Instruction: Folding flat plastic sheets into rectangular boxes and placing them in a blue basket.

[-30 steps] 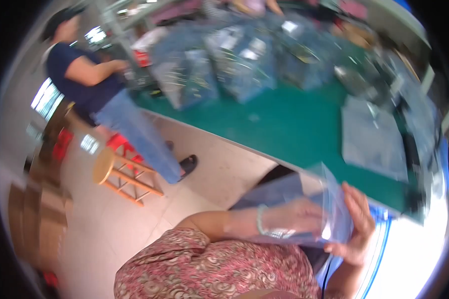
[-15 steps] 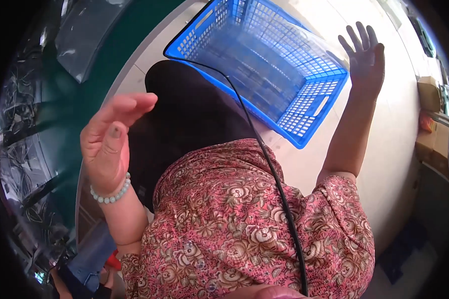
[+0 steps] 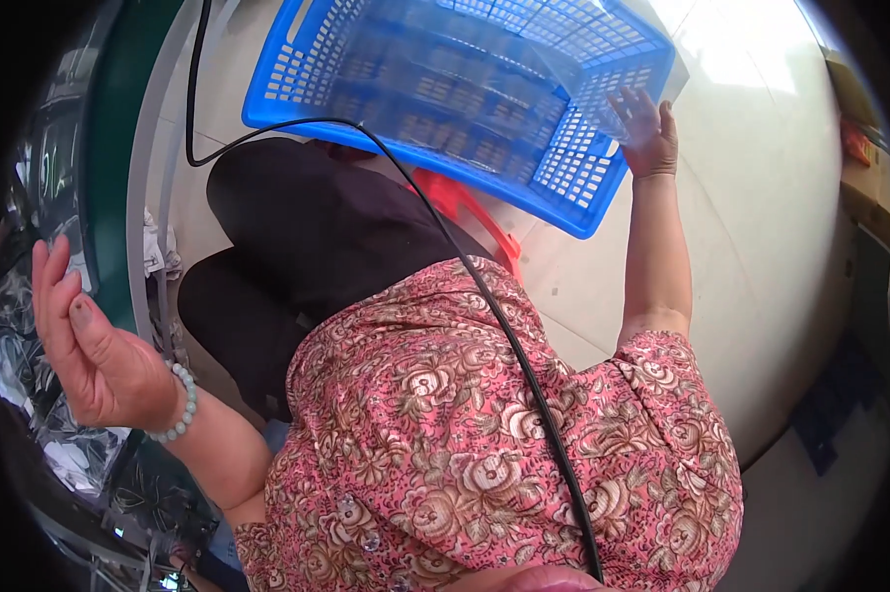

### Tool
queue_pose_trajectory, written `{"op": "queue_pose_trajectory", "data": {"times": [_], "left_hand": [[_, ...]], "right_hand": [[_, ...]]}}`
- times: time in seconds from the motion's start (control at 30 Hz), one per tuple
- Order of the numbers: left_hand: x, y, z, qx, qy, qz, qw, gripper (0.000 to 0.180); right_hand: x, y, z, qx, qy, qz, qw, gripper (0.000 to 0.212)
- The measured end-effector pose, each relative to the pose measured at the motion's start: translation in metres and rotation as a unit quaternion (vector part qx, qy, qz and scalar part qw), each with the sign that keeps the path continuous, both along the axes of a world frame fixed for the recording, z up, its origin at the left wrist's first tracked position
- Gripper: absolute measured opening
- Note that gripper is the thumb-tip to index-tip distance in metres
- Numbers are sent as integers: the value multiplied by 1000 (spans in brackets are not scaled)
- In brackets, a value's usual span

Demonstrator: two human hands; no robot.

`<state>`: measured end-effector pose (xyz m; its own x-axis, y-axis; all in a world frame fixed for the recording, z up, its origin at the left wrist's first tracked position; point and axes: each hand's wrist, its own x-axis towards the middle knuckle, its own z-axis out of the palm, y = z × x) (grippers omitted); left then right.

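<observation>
A blue plastic basket (image 3: 571, 219) with openwork walls stands on the floor in front of my knees. Clear plastic pieces (image 3: 445, 84) lie inside it; their exact kind is hard to tell. My right hand (image 3: 652, 148) reaches out to the basket's right end, fingers spread and somewhat blurred against the rim. Whether it touches the rim I cannot tell. Off to the left, my left hand (image 3: 105, 360) is raised with the palm turned up, its fingers stretched out and holding nothing. A pale bead bracelet (image 3: 184, 405) circles that wrist.
A black cable (image 3: 519, 355) runs down across my body. Along the left is a green-topped table edge (image 3: 119, 197) with clear plastic packs (image 3: 65, 138). Something red (image 3: 475, 212) shows below the basket. Cardboard boxes (image 3: 869, 187) stand at the far right.
My left hand has swung left and down, and my right hand has lowered to the basket's right end. The basket appears farther left and higher in view, and more of my legs shows.
</observation>
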<state>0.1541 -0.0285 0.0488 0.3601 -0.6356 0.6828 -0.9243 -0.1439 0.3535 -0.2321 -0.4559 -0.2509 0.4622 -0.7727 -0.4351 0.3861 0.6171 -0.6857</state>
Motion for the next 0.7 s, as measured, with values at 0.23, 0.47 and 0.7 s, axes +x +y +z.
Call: {"op": "queue_pose_trajectory", "data": {"times": [0.23, 0.47, 0.7], "left_hand": [[28, 39, 6, 52, -131, 78, 987, 19], [33, 56, -3, 106, -148, 110, 977, 17], [17, 63, -17, 126, -90, 154, 976, 17]], "right_hand": [[-12, 80, -78, 64, 105, -47, 991, 60], [-18, 100, -160, 95, 493, 85, 861, 65], [49, 129, -102, -82, 673, -6, 735, 88]]}}
